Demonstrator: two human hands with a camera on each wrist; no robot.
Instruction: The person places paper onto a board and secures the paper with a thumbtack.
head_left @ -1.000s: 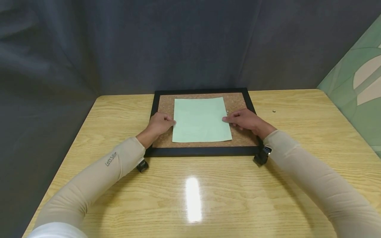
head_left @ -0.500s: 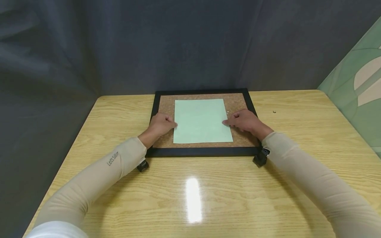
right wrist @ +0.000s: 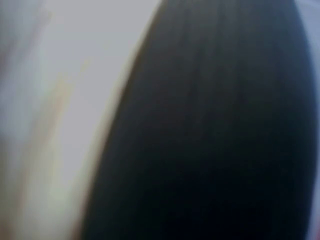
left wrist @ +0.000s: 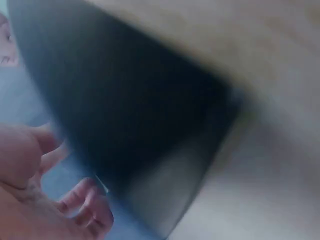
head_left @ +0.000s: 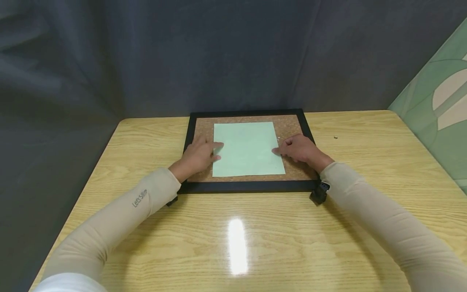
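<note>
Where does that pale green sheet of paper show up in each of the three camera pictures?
Head: the green paper lies mid-picture on the cork board, between both hands.
Left wrist: too blurred to tell.
Right wrist: too blurred to tell; no paper shows.
Shared landmark: probably the board's black frame, a dark blur in both wrist views.

The near half of the glossy light wooden table (head_left: 237, 235) lies open between the two sleeves; farther back the black-framed cork board (head_left: 248, 185) spans the middle, and a small silver pin (head_left: 335, 137) sits on the bare strip to its right
</note>
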